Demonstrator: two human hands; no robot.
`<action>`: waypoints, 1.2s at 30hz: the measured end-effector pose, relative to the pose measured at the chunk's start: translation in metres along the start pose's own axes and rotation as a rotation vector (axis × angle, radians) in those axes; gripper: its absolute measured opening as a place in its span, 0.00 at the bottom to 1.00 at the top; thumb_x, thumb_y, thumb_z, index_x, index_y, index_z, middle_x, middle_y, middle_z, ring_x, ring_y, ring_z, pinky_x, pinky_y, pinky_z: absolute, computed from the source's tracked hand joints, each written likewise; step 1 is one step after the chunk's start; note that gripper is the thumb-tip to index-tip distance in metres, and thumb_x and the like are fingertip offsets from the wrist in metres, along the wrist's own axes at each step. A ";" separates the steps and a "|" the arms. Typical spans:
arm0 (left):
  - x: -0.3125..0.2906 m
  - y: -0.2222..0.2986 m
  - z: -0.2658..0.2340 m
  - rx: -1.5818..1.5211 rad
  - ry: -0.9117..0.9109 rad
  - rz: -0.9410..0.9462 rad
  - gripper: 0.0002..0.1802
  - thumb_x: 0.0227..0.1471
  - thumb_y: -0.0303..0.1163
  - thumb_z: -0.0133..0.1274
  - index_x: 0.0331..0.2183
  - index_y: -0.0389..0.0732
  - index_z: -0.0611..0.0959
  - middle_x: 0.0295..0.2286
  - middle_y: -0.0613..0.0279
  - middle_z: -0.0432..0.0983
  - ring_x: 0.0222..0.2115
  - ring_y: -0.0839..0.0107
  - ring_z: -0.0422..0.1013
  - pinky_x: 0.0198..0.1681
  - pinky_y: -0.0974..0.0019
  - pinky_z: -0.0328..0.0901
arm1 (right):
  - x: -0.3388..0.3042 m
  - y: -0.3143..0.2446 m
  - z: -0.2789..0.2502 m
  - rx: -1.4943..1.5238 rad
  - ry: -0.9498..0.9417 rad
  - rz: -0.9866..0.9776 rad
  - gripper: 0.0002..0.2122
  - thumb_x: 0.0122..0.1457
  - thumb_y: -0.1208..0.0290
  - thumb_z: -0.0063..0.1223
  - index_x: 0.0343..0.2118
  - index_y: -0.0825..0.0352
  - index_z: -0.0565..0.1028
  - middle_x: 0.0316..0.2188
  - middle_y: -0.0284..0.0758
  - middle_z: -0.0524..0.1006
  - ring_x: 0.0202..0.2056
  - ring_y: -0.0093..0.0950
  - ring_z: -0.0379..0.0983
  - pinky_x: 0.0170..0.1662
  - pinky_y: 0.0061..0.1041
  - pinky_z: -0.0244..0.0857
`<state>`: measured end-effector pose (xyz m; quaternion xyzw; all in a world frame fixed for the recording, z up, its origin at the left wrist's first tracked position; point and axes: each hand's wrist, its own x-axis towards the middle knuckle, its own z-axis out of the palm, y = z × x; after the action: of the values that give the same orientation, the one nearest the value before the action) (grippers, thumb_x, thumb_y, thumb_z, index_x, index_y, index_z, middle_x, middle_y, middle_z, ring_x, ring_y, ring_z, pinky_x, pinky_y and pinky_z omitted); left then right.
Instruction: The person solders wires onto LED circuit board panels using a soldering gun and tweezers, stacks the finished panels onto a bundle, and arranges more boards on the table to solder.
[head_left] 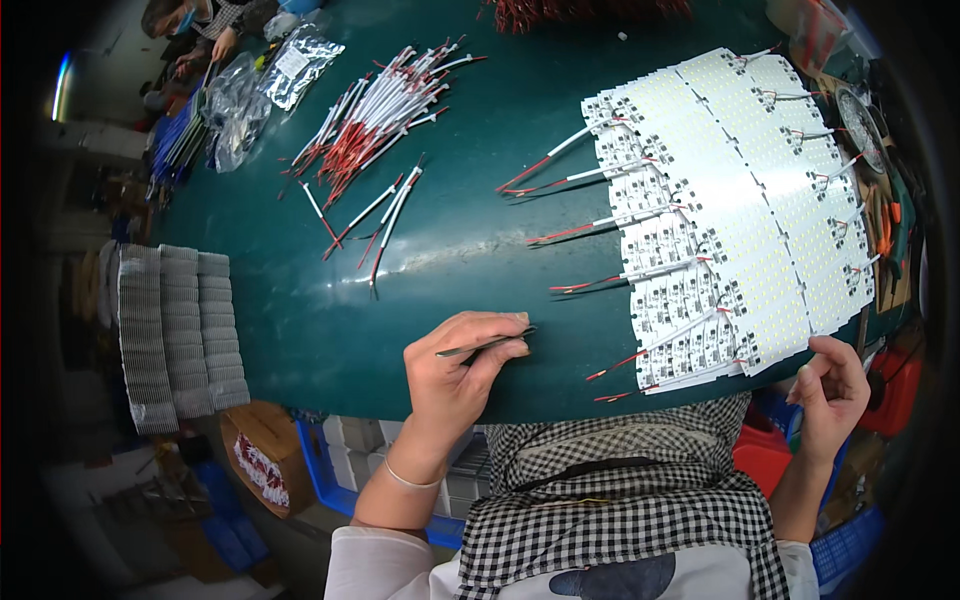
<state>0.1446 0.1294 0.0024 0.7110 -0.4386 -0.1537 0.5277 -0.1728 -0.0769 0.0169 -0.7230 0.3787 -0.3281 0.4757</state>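
Observation:
My left hand [462, 368] is closed in a pinch round a pair of metal tweezers [472, 348], held a little above the bench near its front edge. To the right lies a sheet of white LED circuit boards [740, 210], overlapped in rows, with several red-and-white wire leads [655, 270] sticking out to the left and others along the right side. By the sheet's near right corner is my right hand [835, 395]. Its fingers are loosely curled, a gap showing between thumb and forefinger, and I see nothing in them. Whether a fingertip touches the sheet I cannot tell.
Loose red-and-white wires [385, 115] lie heaped on the green bench [480, 240]. Stacks of thin pale plates [180, 335] stand at the left edge. Plastic bags [240, 110] and another person [205, 30] are at far left. A metal reel [860, 130] lies at right.

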 end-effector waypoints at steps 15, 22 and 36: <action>-0.001 -0.012 -0.001 -0.112 -0.042 -0.046 0.08 0.44 0.13 0.57 0.31 0.29 0.81 0.32 0.49 0.78 0.32 0.65 0.76 0.35 0.68 0.74 | 0.001 0.007 -0.001 0.015 0.029 0.022 0.11 0.54 0.80 0.55 0.41 0.75 0.72 0.19 0.27 0.69 0.18 0.12 0.64 0.21 0.11 0.59; -0.003 -0.013 -0.001 -0.125 -0.032 -0.064 0.08 0.45 0.14 0.57 0.32 0.28 0.80 0.32 0.49 0.78 0.33 0.65 0.76 0.36 0.68 0.74 | 0.001 0.010 -0.001 0.014 0.031 0.048 0.11 0.54 0.80 0.55 0.41 0.74 0.72 0.19 0.26 0.69 0.18 0.12 0.64 0.21 0.10 0.59; -0.001 -0.015 -0.001 -0.103 -0.036 -0.054 0.05 0.47 0.14 0.56 0.31 0.27 0.80 0.31 0.48 0.78 0.30 0.65 0.76 0.34 0.68 0.75 | 0.000 0.013 0.000 0.012 0.054 0.075 0.11 0.54 0.80 0.56 0.40 0.74 0.73 0.19 0.26 0.69 0.18 0.12 0.64 0.22 0.10 0.59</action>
<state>0.1510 0.1318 -0.0107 0.6918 -0.4200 -0.2029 0.5512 -0.1754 -0.0806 0.0043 -0.6964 0.4161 -0.3315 0.4816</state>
